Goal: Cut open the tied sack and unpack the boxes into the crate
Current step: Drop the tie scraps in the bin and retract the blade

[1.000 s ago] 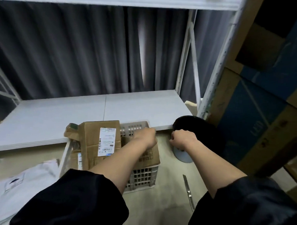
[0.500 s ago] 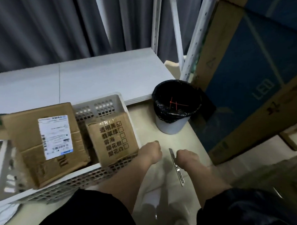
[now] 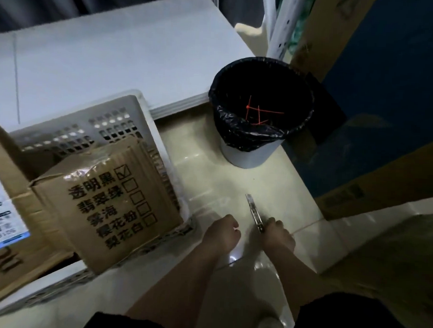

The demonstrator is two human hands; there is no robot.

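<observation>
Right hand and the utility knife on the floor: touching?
Touching. The head view shows the right hand with its fingers closed over the near end of the utility knife, whose blade end lies on the floor tile.

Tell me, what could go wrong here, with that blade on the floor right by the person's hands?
Three risks, as far as I can judge:
1. The right hand is at the handle end of the knife; the light is dim, so a finger might slip onto the blade.
2. The left hand is a fist close beside the knife and could be nicked as it lifts.
3. The box leans on the crate rim and may tip out.
</observation>
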